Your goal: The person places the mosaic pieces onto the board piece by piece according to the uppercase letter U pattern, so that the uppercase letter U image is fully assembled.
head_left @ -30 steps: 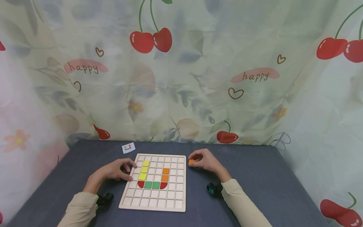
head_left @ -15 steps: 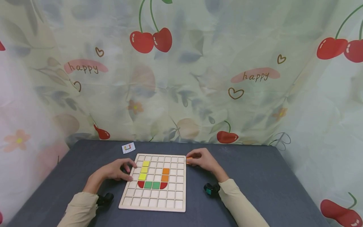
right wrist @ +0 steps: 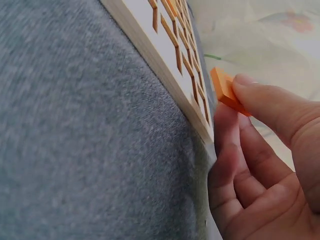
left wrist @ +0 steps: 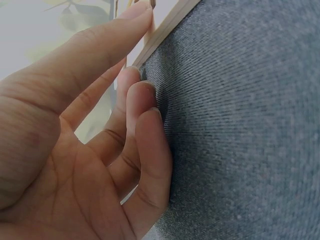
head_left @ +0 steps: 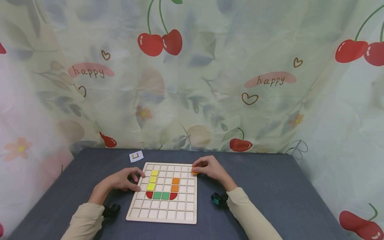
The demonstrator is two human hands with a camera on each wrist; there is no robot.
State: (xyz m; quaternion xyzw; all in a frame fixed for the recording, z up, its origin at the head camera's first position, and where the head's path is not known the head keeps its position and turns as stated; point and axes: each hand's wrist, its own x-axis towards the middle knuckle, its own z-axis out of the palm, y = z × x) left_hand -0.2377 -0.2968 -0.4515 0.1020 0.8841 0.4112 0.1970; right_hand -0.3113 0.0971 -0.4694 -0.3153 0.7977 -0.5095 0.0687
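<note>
My right hand (head_left: 211, 167) pinches an orange square tile (right wrist: 226, 90) between thumb and fingers, over the far right corner of the wooden grid board (head_left: 162, 220). At the board's left edge my left hand (head_left: 124, 180) rests with thumb and fingers spread apart, touching the rim. Set in the grid are three yellow tiles (head_left: 152, 179) in a column at left and two orange tiles (head_left: 175, 188) at right. Below them runs a row of two green tiles (head_left: 161, 195) between two red rounded tiles (head_left: 149, 195). In the left wrist view the thumb (left wrist: 115, 40) lies at the board's edge.
A small printed pattern card (head_left: 136, 156) lies behind the board's far left corner. Dark grey cloth (head_left: 270, 186) covers the table. A patterned curtain (head_left: 192, 83) hangs behind and at both sides.
My right hand has moved left with the orange tile, from beside the board to over its far right corner. The left hand and the board have stayed put.
</note>
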